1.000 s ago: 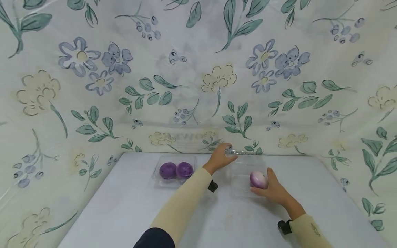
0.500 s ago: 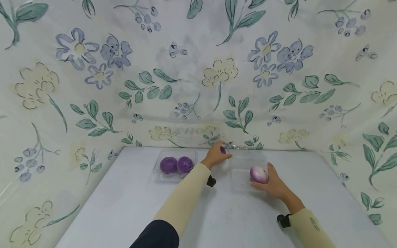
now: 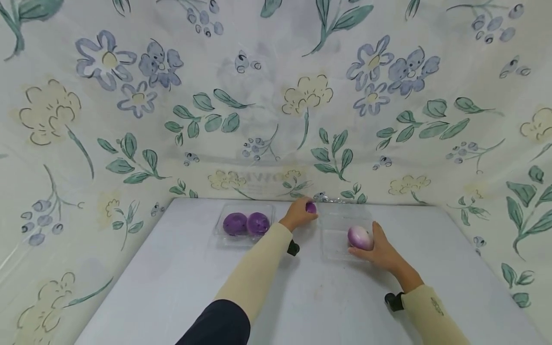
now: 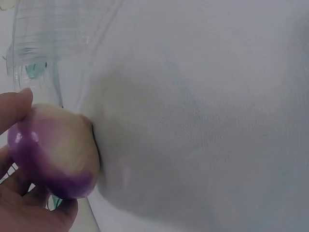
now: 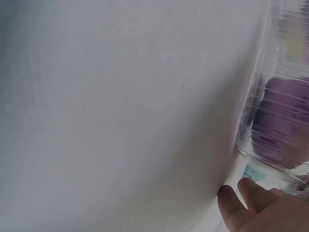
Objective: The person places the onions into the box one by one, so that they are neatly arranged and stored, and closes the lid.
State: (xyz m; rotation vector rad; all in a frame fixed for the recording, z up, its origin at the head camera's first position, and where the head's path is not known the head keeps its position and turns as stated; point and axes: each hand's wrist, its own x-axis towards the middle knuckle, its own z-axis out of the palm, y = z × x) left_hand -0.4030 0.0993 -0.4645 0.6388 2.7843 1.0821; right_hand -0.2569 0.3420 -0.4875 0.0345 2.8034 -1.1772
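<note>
My left hand (image 3: 299,214) grips a round purple-and-white vegetable (image 4: 55,150), smooth and shiny, with a small nub at one end. In the left wrist view it sits between thumb and fingers, close over the white surface. Right beside it stands a clear plastic box (image 3: 334,247), seen from above in the head view. Inside that box lies a similar vegetable (image 3: 359,238), paler on top. My right hand (image 3: 385,256) stays at the box's right end, thumb and fingers spread around the corner. The right wrist view shows straight fingers (image 5: 231,208) near the box; the thumb is hidden there.
To the left, a second clear box (image 3: 222,238) holds two darker purple round things (image 3: 235,224). Both boxes stand on a white table (image 3: 181,287). A flowered cloth (image 3: 267,124) hangs behind the table's back edge and along its sides.
My left hand has shifted slightly left, away from the right box, and the vegetable in it has come into sight. The right hand stays at the box. The head view has tilted down a little.
</note>
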